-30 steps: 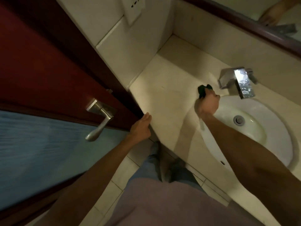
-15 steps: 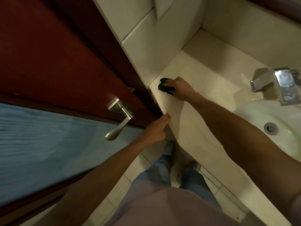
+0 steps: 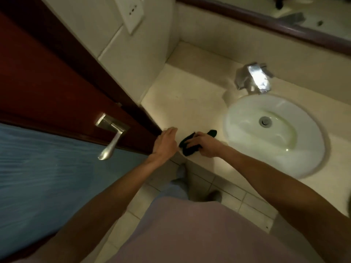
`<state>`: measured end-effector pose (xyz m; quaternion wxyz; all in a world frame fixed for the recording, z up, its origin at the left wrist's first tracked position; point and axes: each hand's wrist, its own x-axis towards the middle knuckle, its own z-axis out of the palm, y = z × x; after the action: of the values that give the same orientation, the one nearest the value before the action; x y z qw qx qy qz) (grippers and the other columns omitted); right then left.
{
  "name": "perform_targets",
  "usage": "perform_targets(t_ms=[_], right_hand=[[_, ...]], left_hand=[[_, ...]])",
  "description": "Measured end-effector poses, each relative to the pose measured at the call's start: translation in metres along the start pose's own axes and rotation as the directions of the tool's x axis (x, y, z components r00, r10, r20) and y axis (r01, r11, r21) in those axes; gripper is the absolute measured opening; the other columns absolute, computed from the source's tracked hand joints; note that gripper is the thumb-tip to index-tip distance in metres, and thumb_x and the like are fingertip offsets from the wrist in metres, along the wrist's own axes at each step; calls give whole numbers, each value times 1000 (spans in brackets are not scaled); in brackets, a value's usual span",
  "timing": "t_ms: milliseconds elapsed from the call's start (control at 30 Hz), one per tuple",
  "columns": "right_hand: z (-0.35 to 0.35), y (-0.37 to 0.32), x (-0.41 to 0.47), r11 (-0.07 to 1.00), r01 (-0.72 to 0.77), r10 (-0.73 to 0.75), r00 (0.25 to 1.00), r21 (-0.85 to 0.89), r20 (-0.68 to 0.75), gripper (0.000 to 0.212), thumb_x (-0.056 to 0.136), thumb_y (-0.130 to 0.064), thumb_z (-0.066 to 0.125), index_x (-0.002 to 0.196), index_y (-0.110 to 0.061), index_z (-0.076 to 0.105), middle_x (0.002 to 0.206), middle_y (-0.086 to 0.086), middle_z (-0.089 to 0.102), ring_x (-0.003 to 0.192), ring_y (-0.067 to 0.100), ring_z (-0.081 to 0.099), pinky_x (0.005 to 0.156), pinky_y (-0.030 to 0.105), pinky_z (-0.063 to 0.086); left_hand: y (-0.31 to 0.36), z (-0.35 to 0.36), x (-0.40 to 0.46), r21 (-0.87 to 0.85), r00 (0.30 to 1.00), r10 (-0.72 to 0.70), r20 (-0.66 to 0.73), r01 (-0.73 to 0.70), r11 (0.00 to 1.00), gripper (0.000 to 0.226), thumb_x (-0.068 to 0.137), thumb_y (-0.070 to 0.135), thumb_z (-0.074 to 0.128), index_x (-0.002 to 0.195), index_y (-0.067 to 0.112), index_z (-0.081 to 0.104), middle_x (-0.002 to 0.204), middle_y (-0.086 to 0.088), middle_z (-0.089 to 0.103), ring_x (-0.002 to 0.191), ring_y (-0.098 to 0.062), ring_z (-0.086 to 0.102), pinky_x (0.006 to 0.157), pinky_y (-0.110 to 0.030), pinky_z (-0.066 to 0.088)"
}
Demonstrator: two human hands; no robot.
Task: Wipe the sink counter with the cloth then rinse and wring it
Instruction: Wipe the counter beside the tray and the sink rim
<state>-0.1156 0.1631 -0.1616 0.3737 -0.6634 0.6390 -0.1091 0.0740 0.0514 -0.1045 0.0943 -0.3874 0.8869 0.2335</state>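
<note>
A dark green cloth (image 3: 190, 144) lies bunched at the front left corner of the cream sink counter (image 3: 186, 103). My right hand (image 3: 206, 145) presses on it and grips it, fingers partly covering the cloth. My left hand (image 3: 165, 143) rests flat on the counter's left front edge, just left of the cloth, holding nothing. The white oval basin (image 3: 284, 154) is set into the counter to the right, with a drain (image 3: 265, 121) in its middle. A chrome tap (image 3: 254, 78) stands behind the basin.
A dark red door (image 3: 47, 78) with a silver lever handle (image 3: 111, 137) stands close on the left, touching the counter's end. A wall socket plate (image 3: 133, 14) is on the tiled wall. A framed mirror (image 3: 284, 25) runs along the back. Tiled floor (image 3: 237, 196) lies below.
My right hand has dragged the cloth from the back left of the counter toward its front corner, next to my left hand. Before that it swept left from beside the tap.
</note>
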Motion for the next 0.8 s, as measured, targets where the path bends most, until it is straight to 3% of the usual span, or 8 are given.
perform_targets(t_ms=[133,200,233,300,400,533,633,800], right_hand=[[3,5,-49,997,-15,17,1000,-75,26,53,70,1,62,110,-28,79,142,-3,62,137,27,44,114,52,34],[13,10,-82,996,-82,73,976,-32,-205,42,62,-2,60,90,-24,82,142,2,62,137,31,48,114,57,33],[19,8,-94,985,-138,166,912,99,-374,35,62,-1,59,83,-20,80,139,7,64,132,33,53,110,57,39],[36,-3,-117,894,-236,433,675,381,-597,29,72,4,57,84,-13,77,136,9,65,126,30,56,109,48,44],[56,-12,-150,759,-335,651,425,558,-629,44,75,12,52,105,-12,73,143,5,59,132,23,48,110,34,41],[86,6,-202,665,-484,740,328,568,-587,42,79,2,57,116,-10,71,146,7,56,136,22,47,113,36,42],[103,-3,-233,629,-596,737,252,499,-627,45,81,0,63,125,-10,69,142,16,59,127,32,55,109,35,42],[127,-16,-263,626,-708,666,266,328,-697,37,86,-2,67,123,-6,70,134,21,64,120,37,61,107,42,46]], left_hand=[[15,25,-6,61,994,84,75,-89,994,62,97,7,46,156,14,27,160,-5,33,144,-22,33,117,-36,31],[31,37,-14,62,980,154,125,-162,985,62,99,8,43,157,16,23,161,-4,30,145,-21,31,118,-35,29],[37,41,-17,65,973,188,137,-198,978,63,100,10,43,158,17,21,162,-3,28,145,-21,30,119,-36,28],[46,49,-18,87,939,287,191,-307,948,70,100,14,47,160,18,10,165,-3,19,149,-21,24,121,-38,25],[55,53,-3,167,827,473,303,-535,828,84,101,29,52,159,19,-8,167,1,-5,153,-17,2,124,-32,8],[79,63,14,129,694,641,329,-705,697,70,107,44,28,159,13,-8,167,-5,-6,154,-19,0,124,-33,7],[79,78,23,182,682,656,322,-725,665,62,108,42,20,159,13,0,167,-8,-1,154,-22,4,124,-37,16],[51,80,31,223,673,673,307,-738,637,60,105,42,25,156,10,25,167,-6,11,152,-19,17,119,-40,29]])
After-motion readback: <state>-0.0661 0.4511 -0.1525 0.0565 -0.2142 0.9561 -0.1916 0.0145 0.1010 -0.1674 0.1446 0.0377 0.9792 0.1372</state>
